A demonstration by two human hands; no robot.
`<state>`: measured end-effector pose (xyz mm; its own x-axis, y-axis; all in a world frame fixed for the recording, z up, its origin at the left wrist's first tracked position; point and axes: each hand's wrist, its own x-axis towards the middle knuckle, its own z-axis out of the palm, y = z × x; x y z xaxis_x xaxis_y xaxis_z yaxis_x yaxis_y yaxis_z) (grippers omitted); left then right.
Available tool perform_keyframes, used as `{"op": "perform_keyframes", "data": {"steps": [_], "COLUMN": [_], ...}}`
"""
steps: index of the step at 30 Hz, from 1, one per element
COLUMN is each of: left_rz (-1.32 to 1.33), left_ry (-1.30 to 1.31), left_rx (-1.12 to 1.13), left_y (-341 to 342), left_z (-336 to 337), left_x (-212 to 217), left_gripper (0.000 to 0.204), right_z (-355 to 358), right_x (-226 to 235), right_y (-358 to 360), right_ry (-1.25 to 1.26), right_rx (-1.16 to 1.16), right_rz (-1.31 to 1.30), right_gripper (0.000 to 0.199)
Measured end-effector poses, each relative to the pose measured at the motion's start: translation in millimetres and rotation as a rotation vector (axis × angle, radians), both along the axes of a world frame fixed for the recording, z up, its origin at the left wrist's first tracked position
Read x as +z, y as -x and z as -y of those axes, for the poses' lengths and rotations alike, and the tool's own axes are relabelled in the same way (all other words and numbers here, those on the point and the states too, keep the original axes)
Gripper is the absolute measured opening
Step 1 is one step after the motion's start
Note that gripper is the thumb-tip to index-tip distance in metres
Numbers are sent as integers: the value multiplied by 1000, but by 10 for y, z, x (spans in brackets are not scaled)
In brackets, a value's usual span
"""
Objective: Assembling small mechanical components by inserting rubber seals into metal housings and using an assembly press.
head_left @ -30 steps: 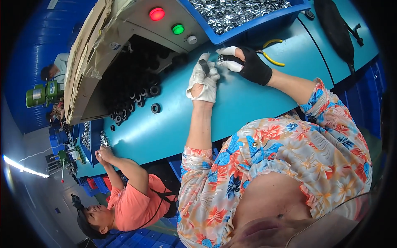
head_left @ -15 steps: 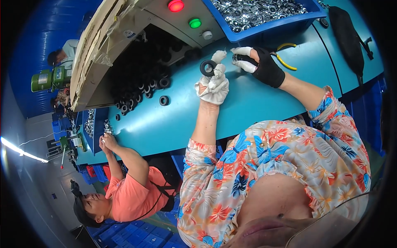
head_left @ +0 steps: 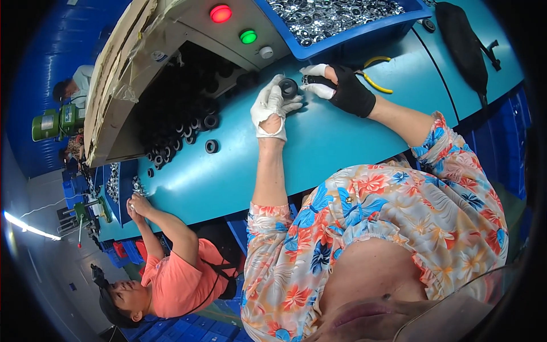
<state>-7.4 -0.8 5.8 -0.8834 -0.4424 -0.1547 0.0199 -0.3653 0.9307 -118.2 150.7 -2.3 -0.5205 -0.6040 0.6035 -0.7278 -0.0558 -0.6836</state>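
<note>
A white glove covers my left hand [head_left: 270,109], whose thumb and fingers close on a black ring [head_left: 288,88] with a shiny inner face. My right hand [head_left: 345,90] wears a black fingerless glove with white coverings on the fingertips. Those fingertips pinch a small dark, shiny part [head_left: 307,80], mostly hidden, just right of the ring. Both hands are above the teal worktop [head_left: 250,176]. Beyond my right wrist lie yellow-handled pliers [head_left: 377,84].
A blue tray [head_left: 303,52] full of shiny metal parts stands beyond my hands. Left, a machine housing with red and green lights [head_left: 220,13] has many black rings [head_left: 211,122] piled at its opening. A black pouch [head_left: 462,48] lies right. A co-worker [head_left: 176,273] handles parts at left.
My left hand has turned, and the black ring now tilts toward my right fingertips. My right hand keeps its pinch. The whole view has shifted slightly.
</note>
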Motion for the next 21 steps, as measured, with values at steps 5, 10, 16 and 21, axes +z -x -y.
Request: {"op": "perform_keyframes", "data": {"steps": [5, 10, 16, 21], "left_rz": [-43, -33, -28, -15], "left_ry": [3, 17, 13, 51], "left_rx": [-25, -29, -52, -64], "left_y": [31, 37, 53, 39], "left_z": [-87, -84, -114, -114], "left_x": [20, -32, -19, -50], "left_gripper": [44, 44, 44, 45], "right_z": [2, 32, 37, 43], "right_x": [26, -53, -52, -37], "right_y": [-5, 0, -17, -63], "right_ry": [11, 31, -1, -42], "right_rx": [19, -19, -47, -36], "right_rz": [41, -80, -161, -197], "right_gripper": [28, 29, 29, 31]}}
